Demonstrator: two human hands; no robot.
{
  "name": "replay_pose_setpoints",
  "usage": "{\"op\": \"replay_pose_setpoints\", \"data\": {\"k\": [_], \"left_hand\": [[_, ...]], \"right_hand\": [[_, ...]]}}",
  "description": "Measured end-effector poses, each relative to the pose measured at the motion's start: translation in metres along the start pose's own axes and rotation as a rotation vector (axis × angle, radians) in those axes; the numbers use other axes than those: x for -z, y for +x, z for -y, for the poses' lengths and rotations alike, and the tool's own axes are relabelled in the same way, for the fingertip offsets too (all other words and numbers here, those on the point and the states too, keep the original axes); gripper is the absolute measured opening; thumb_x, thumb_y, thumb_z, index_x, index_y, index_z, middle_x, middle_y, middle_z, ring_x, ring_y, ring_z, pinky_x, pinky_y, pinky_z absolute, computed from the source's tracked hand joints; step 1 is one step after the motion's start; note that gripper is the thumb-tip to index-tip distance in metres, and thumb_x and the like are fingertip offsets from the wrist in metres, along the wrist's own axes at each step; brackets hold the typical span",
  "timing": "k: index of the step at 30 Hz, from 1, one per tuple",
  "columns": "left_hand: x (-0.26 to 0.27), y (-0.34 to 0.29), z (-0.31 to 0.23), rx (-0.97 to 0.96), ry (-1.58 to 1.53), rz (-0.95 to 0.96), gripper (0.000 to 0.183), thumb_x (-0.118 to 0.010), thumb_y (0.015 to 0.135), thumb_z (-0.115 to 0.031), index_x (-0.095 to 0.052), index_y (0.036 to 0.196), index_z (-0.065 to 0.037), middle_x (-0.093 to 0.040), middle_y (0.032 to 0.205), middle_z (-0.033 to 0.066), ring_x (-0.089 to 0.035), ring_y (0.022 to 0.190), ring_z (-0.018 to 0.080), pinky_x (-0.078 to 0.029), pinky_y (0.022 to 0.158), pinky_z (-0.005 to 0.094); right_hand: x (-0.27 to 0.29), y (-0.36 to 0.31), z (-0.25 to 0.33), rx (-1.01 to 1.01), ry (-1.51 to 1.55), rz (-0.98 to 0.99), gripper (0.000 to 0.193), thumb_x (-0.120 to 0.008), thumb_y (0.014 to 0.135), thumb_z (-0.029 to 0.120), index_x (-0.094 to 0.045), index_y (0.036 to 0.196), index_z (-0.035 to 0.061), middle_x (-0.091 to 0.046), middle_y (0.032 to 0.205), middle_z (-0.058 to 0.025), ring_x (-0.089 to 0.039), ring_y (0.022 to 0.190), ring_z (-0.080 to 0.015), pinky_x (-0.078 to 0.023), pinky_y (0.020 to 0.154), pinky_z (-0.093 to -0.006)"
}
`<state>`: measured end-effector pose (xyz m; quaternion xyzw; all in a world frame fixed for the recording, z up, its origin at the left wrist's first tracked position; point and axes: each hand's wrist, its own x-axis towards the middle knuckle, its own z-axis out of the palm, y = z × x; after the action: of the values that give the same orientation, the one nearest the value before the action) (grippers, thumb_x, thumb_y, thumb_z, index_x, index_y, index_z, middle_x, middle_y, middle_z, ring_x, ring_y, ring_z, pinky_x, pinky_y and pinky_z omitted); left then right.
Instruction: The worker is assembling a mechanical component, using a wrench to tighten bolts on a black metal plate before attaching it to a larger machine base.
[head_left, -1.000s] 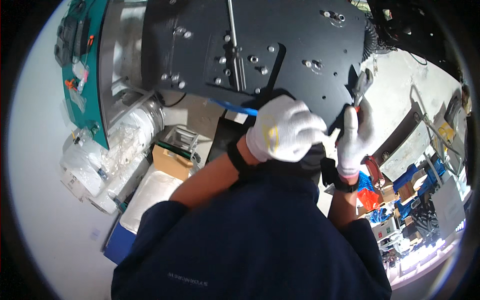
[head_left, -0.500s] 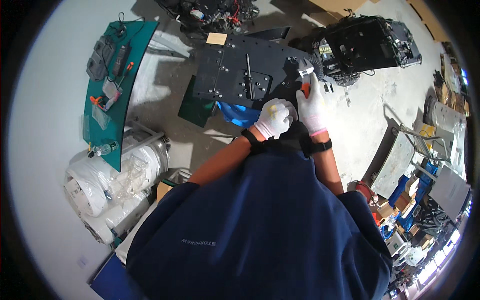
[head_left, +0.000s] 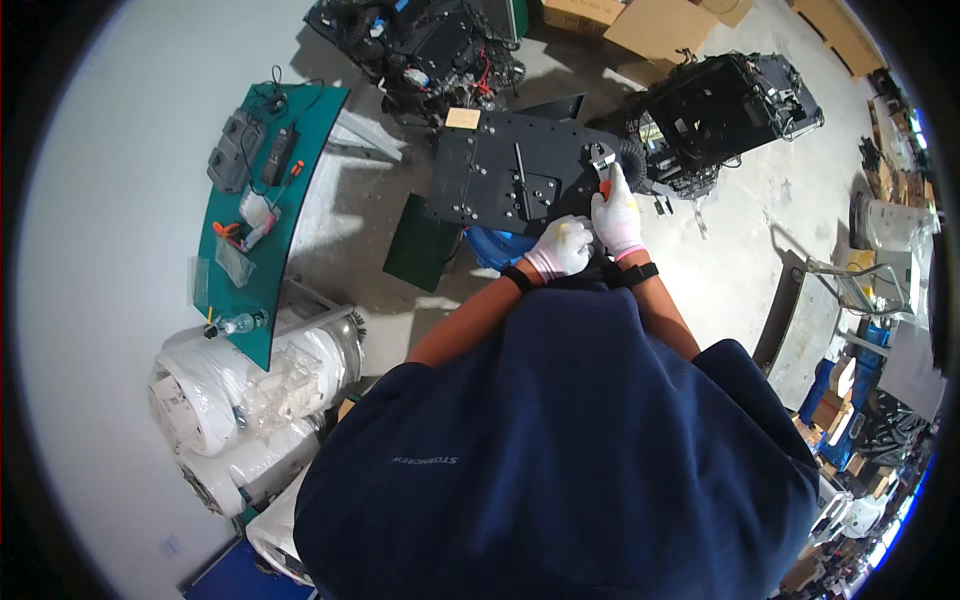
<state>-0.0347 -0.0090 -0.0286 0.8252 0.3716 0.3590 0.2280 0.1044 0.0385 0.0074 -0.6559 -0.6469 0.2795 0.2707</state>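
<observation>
My right hand (head_left: 617,218), in a white glove, grips an adjustable wrench (head_left: 602,155) by its orange handle. The wrench's silver jaw lies over the right end of a black metal plate (head_left: 465,190) with many screws in it. Gloved in white too, my left hand (head_left: 563,247) is closed at the plate's near edge, left of the right hand; whatever its fingers hold is hidden. A thin metal rod (head_left: 521,178) rests on the plate near a raised square part. A pale wooden-looking block (head_left: 462,118) sits at the plate's far left corner.
Left stands a green-topped table (head_left: 284,240) with a tool case (head_left: 236,150) and tools. Wrapped white rolls (head_left: 275,385) lie below it. Black wired machines (head_left: 725,110) stand far right and far left. Beneath the plate shows a blue object (head_left: 490,248).
The whole view has shifted, so the plate and table appear lower and further right. Both hands stay at the plate's near right corner, and the right hand still holds the wrench.
</observation>
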Motion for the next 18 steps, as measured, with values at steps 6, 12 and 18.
{"op": "replay_pose_setpoints", "data": {"k": [6,12,18], "left_hand": [[0.003,0.006,-0.003,-0.01,-0.034,0.004,0.002,-0.067,0.071,-0.009,-0.067,0.072,-0.007,-0.07,0.084,0.0119,-0.066,0.082,0.0317,-0.051,0.074,0.0432],[-0.001,0.005,-0.002,0.016,-0.024,-0.001,0.006,-0.064,0.072,-0.006,-0.069,0.073,-0.009,-0.069,0.08,0.008,-0.066,0.08,0.0278,-0.052,0.075,0.0415],[0.001,0.008,-0.01,0.079,-0.093,-0.03,0.012,-0.058,0.074,-0.003,-0.067,0.071,-0.01,-0.068,0.078,0.0055,-0.065,0.079,0.0268,-0.052,0.075,0.0398]], "right_hand": [[-0.004,0.003,-0.01,0.018,-0.001,-0.039,0.065,-0.06,0.085,0.013,-0.041,0.146,0.0037,-0.067,0.113,-0.0281,-0.066,0.103,-0.0442,-0.053,0.089,-0.0477],[0.005,0.007,-0.008,-0.031,0.064,0.042,0.065,-0.061,0.084,0.012,-0.042,0.146,0.0022,-0.066,0.115,-0.0262,-0.066,0.104,-0.0432,-0.053,0.089,-0.047],[0.009,0.023,-0.04,0.17,0.045,0.081,0.068,-0.061,0.084,0.01,-0.04,0.147,-0.0026,-0.062,0.124,-0.0285,-0.062,0.115,-0.0425,-0.049,0.099,-0.0439]]}}
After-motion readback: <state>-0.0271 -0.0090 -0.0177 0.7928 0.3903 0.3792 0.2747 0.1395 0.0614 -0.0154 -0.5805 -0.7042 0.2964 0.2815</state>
